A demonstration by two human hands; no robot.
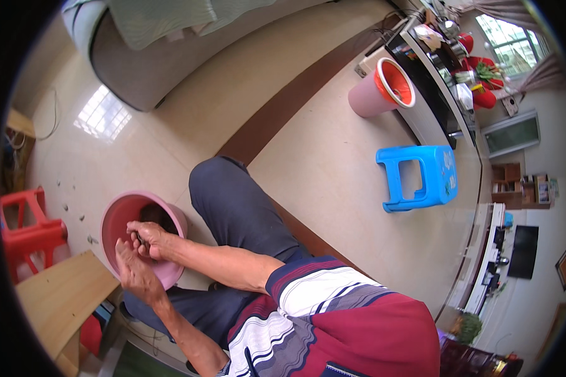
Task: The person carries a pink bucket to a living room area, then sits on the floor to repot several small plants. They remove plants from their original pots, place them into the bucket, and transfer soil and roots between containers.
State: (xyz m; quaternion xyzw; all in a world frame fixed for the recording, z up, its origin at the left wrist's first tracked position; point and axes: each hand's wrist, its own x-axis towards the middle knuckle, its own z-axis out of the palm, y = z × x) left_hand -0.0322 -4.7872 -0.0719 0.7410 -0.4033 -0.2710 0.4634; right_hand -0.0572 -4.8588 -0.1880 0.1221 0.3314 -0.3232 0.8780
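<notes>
In front of me a pink plastic bucket (112,217) stands on the tiled floor, with a dark mass (153,216) in its bottom, too shaded to name. Over the bucket, my right hand (152,239) has its fingers curled around a small dark object (141,238), which is mostly hidden. My left hand (139,275) is beside it at the near rim, fingertips close to the right hand's fingers. Whether the left fingers hold anything is hidden by the angle. Both forearms reach across my dark trousers (238,202).
A wooden bench or board (68,294) and a red plastic stool (33,231) stand beside the bucket. Small bits (81,217) lie on the floor. Farther off are a blue stool (417,176), a pink lined bin (370,96), a cluttered low cabinet (420,49) and a sofa (170,61).
</notes>
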